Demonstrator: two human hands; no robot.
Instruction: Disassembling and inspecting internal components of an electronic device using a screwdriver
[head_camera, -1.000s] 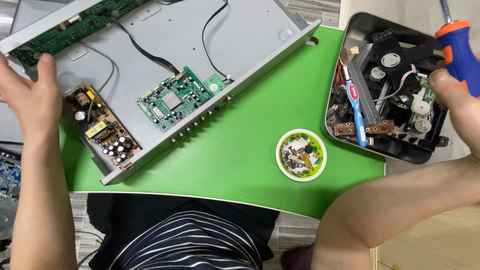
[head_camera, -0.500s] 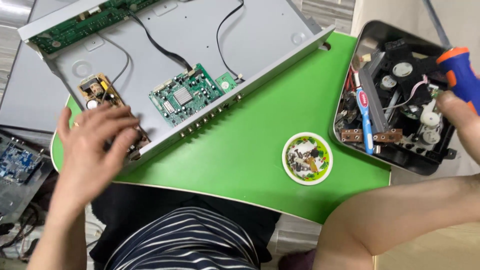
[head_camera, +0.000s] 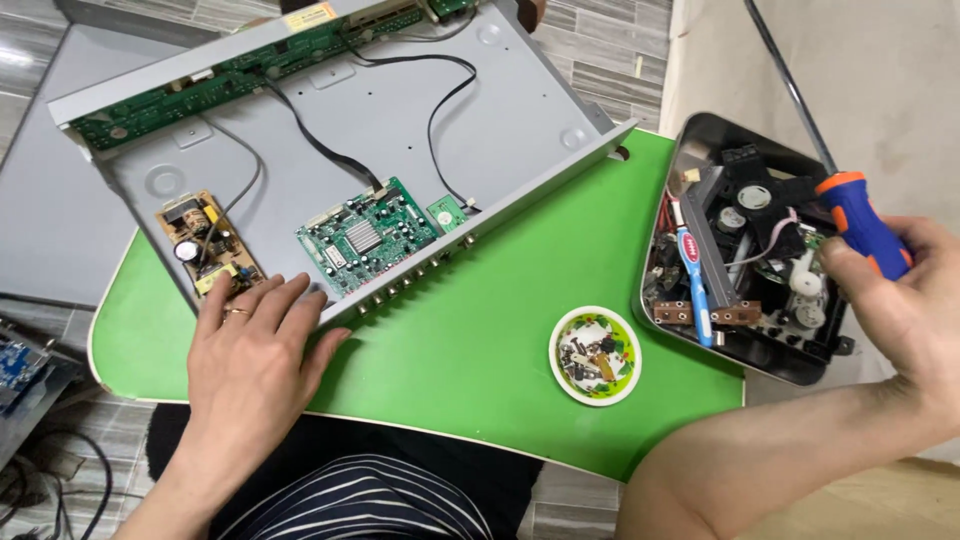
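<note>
At the near edge of the green table, the left hand lies flat with its fingers spread, palm down, holding nothing; its fingertips touch the near rim of the open grey metal case, just beside the small brown circuit board in the case's near left corner. To the right, close to the table's near edge, a small round dish with a green rim holds screws and small dark bits. The right hand is off the table's right edge, closed around the blue and orange handle of a screwdriver, whose thin shaft points up and away toward the far side. Just under that hand, a black disc drive unit sits in a dark tray overhanging the table's right edge, and a blue and red toothbrush lies along the tray's left side. Farther in, a green circuit board with a silver chip lies inside the case near its front rim, black cables running from it toward the long green board on the case's far wall.
</note>
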